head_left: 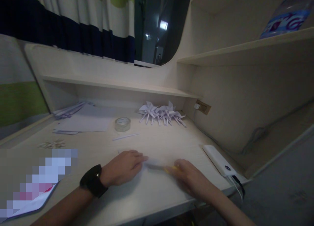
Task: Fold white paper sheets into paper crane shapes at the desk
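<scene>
My right hand (188, 177) is closed around the yellow handle of a knife (158, 167), its greyish blade pointing left and smeared by motion. Just left of the blade tip, my left hand (127, 167) lies palm down with its fingers stretched out, pressing on the white desktop. A thin pale edge, perhaps of paper, shows beside its knuckles; the rest is hard to make out against the desk. Beyond that hand lie a thin white paper stick (126, 137) and a roll of clear tape (122, 124). Several white paper pinwheels (162, 113) are grouped at the back.
White paper sheets (85, 119) are stacked at the back left, with a scatter of small pale pieces (52, 143) nearer. A partly pixelated flat device (41, 199) lies front left. On the right are a white power bank (218, 160) with cables and a wall socket (203, 107).
</scene>
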Motion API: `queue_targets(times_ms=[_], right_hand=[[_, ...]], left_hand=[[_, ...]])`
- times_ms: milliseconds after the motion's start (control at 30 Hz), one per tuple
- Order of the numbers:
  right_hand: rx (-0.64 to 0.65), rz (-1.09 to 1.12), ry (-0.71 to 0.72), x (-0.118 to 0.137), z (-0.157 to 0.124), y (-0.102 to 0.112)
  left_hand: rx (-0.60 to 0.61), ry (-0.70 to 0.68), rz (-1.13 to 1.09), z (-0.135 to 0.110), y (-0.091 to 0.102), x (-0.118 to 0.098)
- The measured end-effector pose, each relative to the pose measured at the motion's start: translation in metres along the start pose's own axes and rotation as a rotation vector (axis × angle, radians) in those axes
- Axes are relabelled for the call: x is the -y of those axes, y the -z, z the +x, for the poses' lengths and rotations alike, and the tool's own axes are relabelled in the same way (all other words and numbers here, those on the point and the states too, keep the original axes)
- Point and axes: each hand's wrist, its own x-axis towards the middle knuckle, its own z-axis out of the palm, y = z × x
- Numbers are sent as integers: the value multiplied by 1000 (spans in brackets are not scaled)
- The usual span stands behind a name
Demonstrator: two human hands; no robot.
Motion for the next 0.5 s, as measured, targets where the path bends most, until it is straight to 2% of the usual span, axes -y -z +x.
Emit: queue_targets(times_ms=[167,500], right_hand=[[53,-58,22,-2,15,-7],[-49,3,17,-11,21,-14]], left_hand=[[-12,-14,-28,0,0,-2],[-7,27,-2,-14,-9,1]])
